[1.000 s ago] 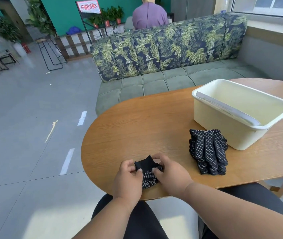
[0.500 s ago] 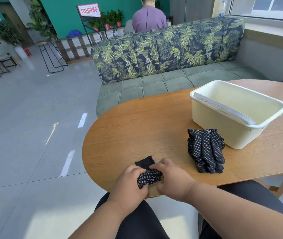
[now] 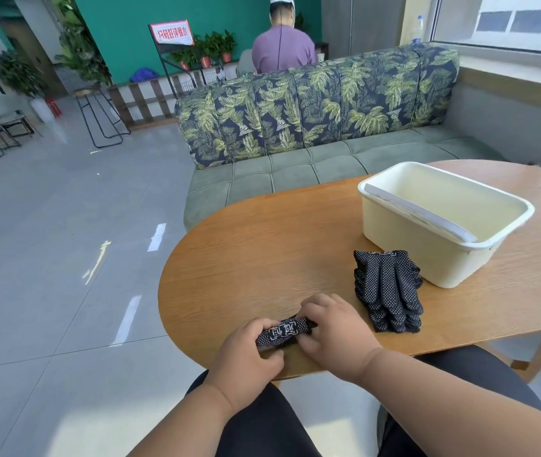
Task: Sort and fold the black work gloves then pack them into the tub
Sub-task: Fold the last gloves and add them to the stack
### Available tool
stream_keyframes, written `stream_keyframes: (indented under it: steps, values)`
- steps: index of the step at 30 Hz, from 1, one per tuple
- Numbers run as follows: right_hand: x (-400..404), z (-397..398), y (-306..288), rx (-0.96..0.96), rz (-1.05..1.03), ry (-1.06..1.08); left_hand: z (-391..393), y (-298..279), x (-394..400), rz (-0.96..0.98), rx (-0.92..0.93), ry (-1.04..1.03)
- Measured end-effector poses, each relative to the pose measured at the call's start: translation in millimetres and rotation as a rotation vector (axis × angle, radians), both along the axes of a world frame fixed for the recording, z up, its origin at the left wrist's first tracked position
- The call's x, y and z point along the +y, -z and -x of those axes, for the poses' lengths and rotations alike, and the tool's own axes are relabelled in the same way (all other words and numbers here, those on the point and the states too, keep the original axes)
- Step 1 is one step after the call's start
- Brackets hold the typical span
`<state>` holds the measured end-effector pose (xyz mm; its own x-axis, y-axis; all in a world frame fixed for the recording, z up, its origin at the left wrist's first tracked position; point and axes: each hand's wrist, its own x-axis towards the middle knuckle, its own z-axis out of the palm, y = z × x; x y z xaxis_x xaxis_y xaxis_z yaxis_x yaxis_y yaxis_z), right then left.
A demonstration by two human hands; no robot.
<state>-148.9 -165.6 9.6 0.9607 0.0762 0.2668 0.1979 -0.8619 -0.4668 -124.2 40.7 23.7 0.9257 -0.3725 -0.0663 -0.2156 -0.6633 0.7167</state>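
A folded black dotted glove [image 3: 283, 332] with white lettering lies near the front edge of the wooden table [image 3: 262, 245]. My left hand [image 3: 249, 352] grips its left end and my right hand [image 3: 331, 328] grips its right end. A stack of black dotted gloves [image 3: 387, 288] lies flat to the right, fingers pointing toward me. Behind that stack stands the cream plastic tub [image 3: 440, 258], with a flat pale panel leaning inside along its near wall.
A green sofa [image 3: 312, 166] with leaf-print cushions runs behind the table. A person in a purple shirt [image 3: 282, 52] sits beyond it, back turned. Grey tiled floor, metal stools [image 3: 97, 117] and potted plants lie to the left. My dark-trousered legs are under the table edge.
The glove has been rolled from a loose fold into a narrow flat strip, held at both ends. The camera view shifted slightly downward and left.
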Motion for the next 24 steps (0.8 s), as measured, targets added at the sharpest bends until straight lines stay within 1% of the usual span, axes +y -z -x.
stream_keyframes:
  steps: [1,2,4,5,7,9,12,14,17,21,24]
  values:
    - [-2.5,1.7,-2.8,-0.03,-0.051,0.009,-0.5,-1.9,-1.3,0.069,0.026,-0.03]
    - [-5.0,4.6,-7.7,-0.015,-0.138,0.026,-1.9,-5.0,-3.1,0.15,0.066,-0.066]
    - [-11.1,9.8,-17.6,0.166,-0.441,0.044,-3.8,-15.0,-7.7,0.31,0.133,-0.1]
    - [-14.5,12.2,-22.5,0.252,-0.61,0.037,-4.2,-20.9,-10.6,0.38,0.159,-0.083]
    - [-20.0,16.5,-31.0,0.315,-0.856,0.001,-3.8,-32.0,-17.5,0.499,0.213,-0.04]
    - [-24.9,21.6,-38.8,0.348,-1.0,-0.05,-3.5,-37.4,-24.4,0.575,0.257,-0.015]
    - [-34.8,27.5,-53.0,0.349,-1.026,-0.003,-3.8,-40.5,-37.7,0.635,0.314,-0.009]
    - [-43.5,31.3,-62.0,0.338,-1.082,0.04,-3.3,-43.9,-50.7,0.668,0.346,0.002]
    - [-61.1,34.8,-71.4,0.287,-1.133,0.107,-4.9,-49.4,-73.8,0.719,0.398,-0.002]
    - [-87.4,35.0,-75.2,0.165,-1.081,0.294,-15.6,-51.9,-113.4,0.778,0.439,0.002]
    - [-108.9,30.5,-69.1,0.096,-1.044,0.437,-23.0,-54.8,-145.6,0.748,0.419,0.028]
